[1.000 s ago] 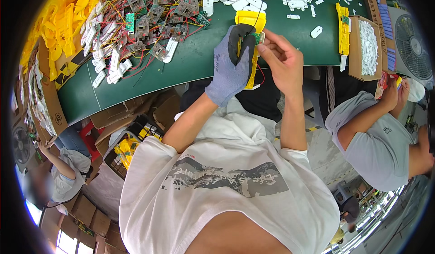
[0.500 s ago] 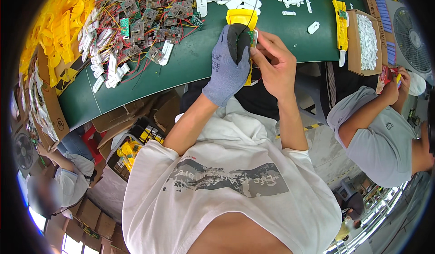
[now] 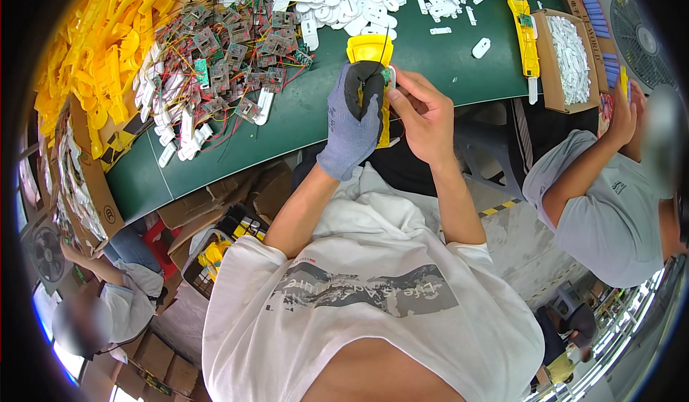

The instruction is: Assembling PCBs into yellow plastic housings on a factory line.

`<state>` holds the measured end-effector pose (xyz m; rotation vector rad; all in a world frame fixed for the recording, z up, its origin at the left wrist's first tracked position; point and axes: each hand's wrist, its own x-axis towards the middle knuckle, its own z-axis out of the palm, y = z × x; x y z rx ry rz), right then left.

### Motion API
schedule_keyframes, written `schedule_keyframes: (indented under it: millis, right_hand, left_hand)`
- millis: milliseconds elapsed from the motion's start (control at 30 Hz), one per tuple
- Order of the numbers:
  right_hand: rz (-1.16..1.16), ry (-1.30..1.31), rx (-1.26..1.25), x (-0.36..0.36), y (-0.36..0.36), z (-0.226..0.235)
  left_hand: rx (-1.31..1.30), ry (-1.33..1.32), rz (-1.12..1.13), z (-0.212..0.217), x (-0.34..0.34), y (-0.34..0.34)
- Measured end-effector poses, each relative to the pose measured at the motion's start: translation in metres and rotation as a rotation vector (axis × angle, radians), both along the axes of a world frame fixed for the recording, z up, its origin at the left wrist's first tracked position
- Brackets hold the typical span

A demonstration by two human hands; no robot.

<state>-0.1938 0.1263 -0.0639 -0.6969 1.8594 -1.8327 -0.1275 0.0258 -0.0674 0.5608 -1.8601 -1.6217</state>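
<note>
My left hand (image 3: 349,120), in a grey-blue glove with dark fingers, is closed round a long yellow plastic housing (image 3: 369,48). The housing's wide end sticks out beyond the glove and its narrow end shows below. At the housing's right side, the thumb and fingertips of my bare right hand (image 3: 428,121) pinch a small white plastic piece (image 3: 391,77). A bit of green circuit board shows beside that piece, partly covered by the glove. One thin dark wire (image 3: 385,43) rises from the housing.
Wired circuit modules (image 3: 233,47) lie heaped at left on the green table (image 3: 301,104), near yellow housings (image 3: 108,79). White covers (image 3: 359,0) are piled at the back. A cardboard box of small white parts (image 3: 570,58) stands at right, beside another yellow housing (image 3: 525,36). Co-workers sit on both sides.
The whole view has shifted slightly. Both my hands keep their hold at the yellow housing, with little visible movement. The co-worker at right has raised their hands with a yellow item.
</note>
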Motion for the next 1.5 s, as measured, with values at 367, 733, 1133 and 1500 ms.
schedule_keyframes:
  millis: [367, 733, 1133, 1500]
  right_hand:
    - [0.090, 0.409, 0.192, 0.005, 0.015, 0.012]
    - [-0.466, 0.755, 0.669, -0.086, 0.058, 0.050]
    - [-0.647, 1.045, 0.729, -0.138, 0.044, 0.017]
    - [-0.451, 0.615, 0.242, -0.024, 0.015, 0.009]
  left_hand:
    - [0.061, 0.037, -0.102, -0.007, 0.005, 0.008]
    - [0.264, 0.035, -0.539, -0.013, 0.023, 0.008]
    - [-0.777, -0.399, 0.236, 0.072, 0.054, -0.147]
    - [-1.000, -1.001, -0.153, 0.079, -0.098, -0.292]
